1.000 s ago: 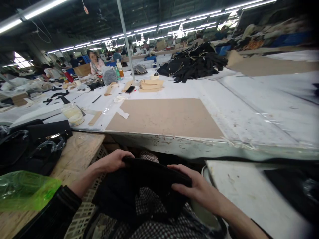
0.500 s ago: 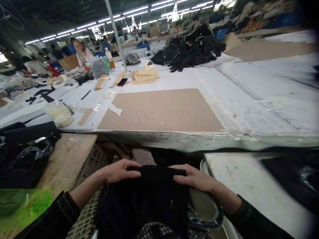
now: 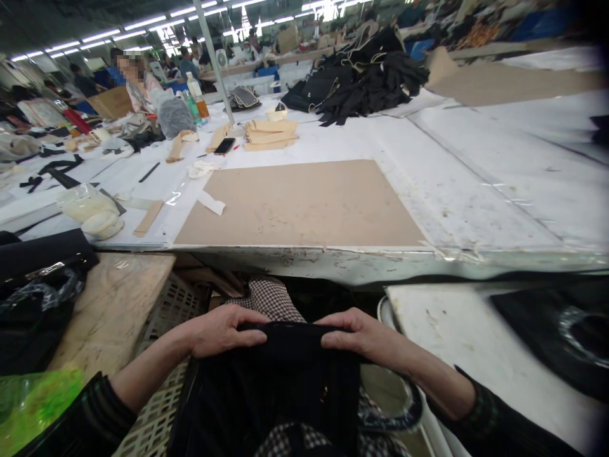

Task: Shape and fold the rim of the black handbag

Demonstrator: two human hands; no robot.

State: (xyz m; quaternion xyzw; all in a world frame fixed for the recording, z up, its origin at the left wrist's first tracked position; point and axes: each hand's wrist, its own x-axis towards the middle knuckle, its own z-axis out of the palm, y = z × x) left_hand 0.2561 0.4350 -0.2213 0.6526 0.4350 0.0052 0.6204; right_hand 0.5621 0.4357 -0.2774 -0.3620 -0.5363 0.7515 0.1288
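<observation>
A black fabric bag (image 3: 271,387) rests on my lap, over checkered cloth, its upper edge toward the table. My left hand (image 3: 228,330) pinches the left part of that edge, thumb on the near side and fingers mostly hidden behind. On the right part, my right hand (image 3: 364,333) grips the same edge in a like way. A small gold-coloured metal piece (image 3: 324,393) shows on the bag's right side. Beside it, a curved handle wrapped in clear plastic (image 3: 412,409) sticks out below my right forearm.
Ahead is a white-covered table (image 3: 466,184) with a brown board (image 3: 304,203) at its front edge. Another black piece (image 3: 547,330) lies on the right-hand surface. Black bags (image 3: 42,298) lie on the left board. Farther back are a black fabric pile (image 3: 375,89) and a seated person (image 3: 143,86).
The view has shifted slightly, so the table items sit farther left and higher. My right hand has moved a little inward along the bag's edge; both hands keep their grip.
</observation>
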